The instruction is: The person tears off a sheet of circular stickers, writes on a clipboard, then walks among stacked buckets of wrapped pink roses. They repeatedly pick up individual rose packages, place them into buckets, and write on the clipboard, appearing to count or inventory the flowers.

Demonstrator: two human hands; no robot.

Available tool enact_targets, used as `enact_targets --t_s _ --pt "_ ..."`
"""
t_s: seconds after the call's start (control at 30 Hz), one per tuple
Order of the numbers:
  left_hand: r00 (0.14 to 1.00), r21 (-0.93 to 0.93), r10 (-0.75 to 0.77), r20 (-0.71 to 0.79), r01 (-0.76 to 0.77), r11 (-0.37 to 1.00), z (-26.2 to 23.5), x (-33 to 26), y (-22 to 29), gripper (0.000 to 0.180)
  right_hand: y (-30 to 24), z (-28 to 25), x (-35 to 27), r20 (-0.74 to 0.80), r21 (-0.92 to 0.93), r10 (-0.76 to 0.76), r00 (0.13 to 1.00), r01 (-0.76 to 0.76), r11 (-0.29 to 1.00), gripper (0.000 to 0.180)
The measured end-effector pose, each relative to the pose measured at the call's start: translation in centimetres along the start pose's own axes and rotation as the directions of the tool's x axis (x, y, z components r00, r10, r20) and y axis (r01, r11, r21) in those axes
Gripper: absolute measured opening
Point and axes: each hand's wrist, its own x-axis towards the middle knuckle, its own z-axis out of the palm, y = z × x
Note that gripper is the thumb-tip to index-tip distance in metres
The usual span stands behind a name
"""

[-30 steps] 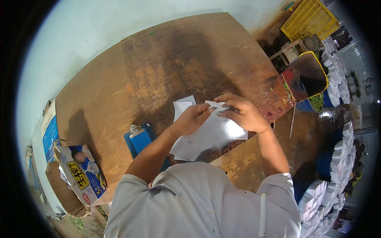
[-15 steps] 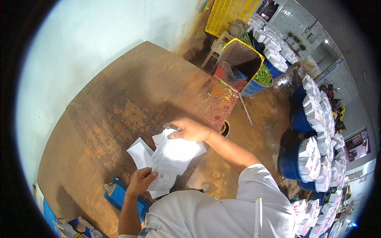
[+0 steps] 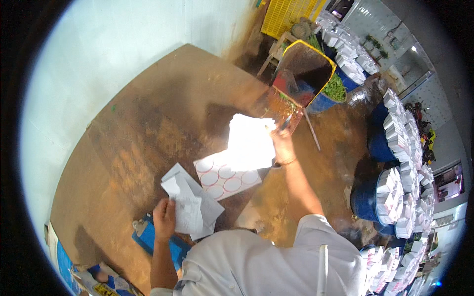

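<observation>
My left hand (image 3: 164,218) grips a folded bunch of white paper (image 3: 192,207) near the front edge of the brown wooden table (image 3: 148,123). My right hand (image 3: 281,140) reaches out to the right and holds a bright white sheet (image 3: 251,142) by its edge, lifted above the table. Under that sheet lies a white sheet of round red-rimmed stickers (image 3: 226,177) flat on the wood. A dark thin object shows at my right fingertips; what it is cannot be told.
A blue clipboard-like item (image 3: 158,241) lies at the table's front edge. Right of the table stand a yellow-rimmed bin (image 3: 303,69), a yellow crate (image 3: 291,15) and blue buckets (image 3: 365,200) packed with white packets. Printed bags (image 3: 94,281) lie at lower left.
My hands have parted: the right one carried a white sheet out to the right, uncovering the sticker sheet, while the left stayed low with the folded paper. The view swung right.
</observation>
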Motion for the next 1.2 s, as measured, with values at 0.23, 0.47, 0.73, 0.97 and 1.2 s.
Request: enact_targets --t_s 0.23,0.47,0.73,0.97,1.2 --pt "0.947 0.030 0.322 0.007 -0.322 0.946 1.6 4.0 1.8 0.028 -3.2 3.9 -5.0 0.646 0.233 -0.102 0.756 -0.067 0.970 0.003" --pt "0.878 0.024 0.458 0.139 -0.465 0.885 2.7 2.5 4.3 0.018 -2.3 12.7 -8.4 0.913 0.023 -0.300 0.277 0.699 0.714 0.025" --pt "0.942 -0.262 0.134 0.308 -0.052 0.964 2.5 2.7 3.2 0.017 -2.9 11.8 -8.6 0.940 -0.180 -0.045 0.339 0.600 0.779 0.025" --pt "0.807 -0.025 -0.017 0.590 0.039 0.999 1.0 1.6 0.5 0.020 -4.3 8.7 -5.8 0.836 -0.240 -0.144 0.530 0.589 0.772 0.025" --pt "0.887 -0.067 0.013 0.461 0.020 0.998 1.4 1.2 0.2 0.024 -2.6 7.8 -3.8 0.798 -0.215 -0.040 0.601 0.347 0.913 0.028"
